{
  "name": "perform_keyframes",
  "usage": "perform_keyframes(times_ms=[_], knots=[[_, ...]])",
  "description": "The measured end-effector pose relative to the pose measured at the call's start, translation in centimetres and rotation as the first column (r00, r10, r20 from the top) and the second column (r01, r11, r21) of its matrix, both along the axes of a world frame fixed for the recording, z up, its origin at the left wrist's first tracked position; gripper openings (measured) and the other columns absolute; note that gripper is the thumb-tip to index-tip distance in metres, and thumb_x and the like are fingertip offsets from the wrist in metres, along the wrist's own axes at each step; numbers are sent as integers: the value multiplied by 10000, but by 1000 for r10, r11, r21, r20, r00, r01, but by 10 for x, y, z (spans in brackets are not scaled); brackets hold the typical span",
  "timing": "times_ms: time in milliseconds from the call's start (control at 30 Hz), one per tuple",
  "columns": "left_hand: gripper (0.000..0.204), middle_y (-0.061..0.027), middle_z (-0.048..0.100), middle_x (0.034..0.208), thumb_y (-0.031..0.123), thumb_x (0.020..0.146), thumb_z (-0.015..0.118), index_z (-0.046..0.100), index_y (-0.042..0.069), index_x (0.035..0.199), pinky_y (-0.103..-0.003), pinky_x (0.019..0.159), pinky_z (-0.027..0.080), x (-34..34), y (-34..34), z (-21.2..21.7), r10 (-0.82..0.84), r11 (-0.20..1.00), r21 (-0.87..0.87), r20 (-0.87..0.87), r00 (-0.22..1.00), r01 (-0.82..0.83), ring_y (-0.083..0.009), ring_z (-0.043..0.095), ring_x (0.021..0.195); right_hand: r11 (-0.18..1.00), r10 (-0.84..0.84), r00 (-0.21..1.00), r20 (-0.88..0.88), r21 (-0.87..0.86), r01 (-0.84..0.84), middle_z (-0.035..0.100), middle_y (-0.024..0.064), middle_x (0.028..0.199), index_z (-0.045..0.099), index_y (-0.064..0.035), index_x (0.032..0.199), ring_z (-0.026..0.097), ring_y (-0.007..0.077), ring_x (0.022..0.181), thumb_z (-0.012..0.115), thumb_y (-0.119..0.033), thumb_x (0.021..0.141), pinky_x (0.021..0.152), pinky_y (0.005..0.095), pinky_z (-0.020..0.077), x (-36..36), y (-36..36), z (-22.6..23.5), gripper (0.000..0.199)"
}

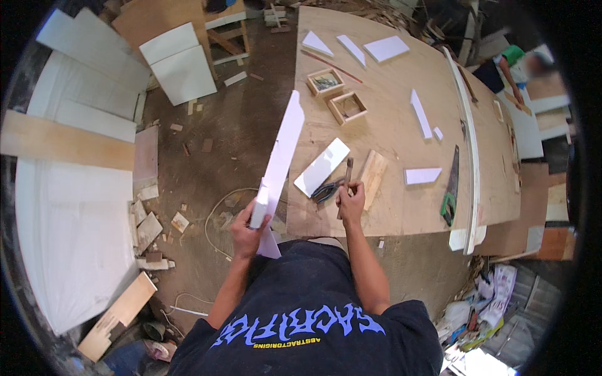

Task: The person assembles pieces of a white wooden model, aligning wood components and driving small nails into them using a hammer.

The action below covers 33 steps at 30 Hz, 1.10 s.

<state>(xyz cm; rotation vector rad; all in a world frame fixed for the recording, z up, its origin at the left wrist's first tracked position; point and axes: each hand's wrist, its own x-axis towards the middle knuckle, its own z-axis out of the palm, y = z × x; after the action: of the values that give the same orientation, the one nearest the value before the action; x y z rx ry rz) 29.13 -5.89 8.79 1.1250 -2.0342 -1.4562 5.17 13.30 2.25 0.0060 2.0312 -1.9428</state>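
My left hand (246,227) is closed round a long white board (283,147) with a notched far end, held upright beside the table's left edge. A short white block (259,203) sits against the board by my fingers. My right hand (352,199) grips what looks like a hammer (348,170) with a brown shaft, above the table's near edge. Just left of it lie dark-handled pliers (325,192), next to a white rectangular panel (322,167). A bare wooden block (374,177) rests to the right of that hand, partly behind it.
The plywood table (389,128) bears two small wooden boxes (347,108) of hardware, white offcuts (422,176), a green-handled saw (450,194) and a long white strip (467,138). A person (508,69) works at the far right. White panels (69,213) stand left; scraps litter the floor.
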Motion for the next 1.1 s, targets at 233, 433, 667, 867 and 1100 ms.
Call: perform_keyframes(times_ms=[233,433,667,867,1100], knots=[[355,-113,793,891,317,918,832,787,-15,1035,-369,714,566,37,7,-18,-38,999,-41,-97,995,34,-198,747,801,987,-155,988,28,-35,156,706,139,1184,470,-34,1238,637,114,620,621,7,999,503,241,488,62,70,21,285],[377,-157,784,857,354,916,821,790,-6,1024,-389,697,565,62,65,-6,-80,993,-79,48,996,84,-247,774,794,996,11,1000,-10,-86,-12,710,115,1291,396,-20,1529,622,87,618,559,-58,1047,502,236,478,75,127,37,510],[431,-186,778,851,399,898,832,786,-13,1014,-423,687,575,91,197,-13,-8,998,-54,75,997,12,-322,784,794,981,167,986,23,-106,-163,723,103,1270,436,-11,1547,591,68,605,565,-78,1051,492,223,448,60,211,28,517],[393,-199,782,908,376,905,831,794,11,1047,-427,718,579,92,314,-11,-71,996,-39,187,980,80,-346,781,852,968,246,967,72,27,-248,763,72,1083,568,-11,1446,582,70,570,635,-124,1041,481,238,442,58,308,19,425],[347,-213,746,880,393,923,802,788,74,1057,-457,700,554,49,399,-55,-169,978,-80,238,956,193,-395,749,823,951,288,958,9,117,-287,749,50,1065,575,-29,1472,633,88,614,593,-163,1076,510,244,477,59,385,32,418]])
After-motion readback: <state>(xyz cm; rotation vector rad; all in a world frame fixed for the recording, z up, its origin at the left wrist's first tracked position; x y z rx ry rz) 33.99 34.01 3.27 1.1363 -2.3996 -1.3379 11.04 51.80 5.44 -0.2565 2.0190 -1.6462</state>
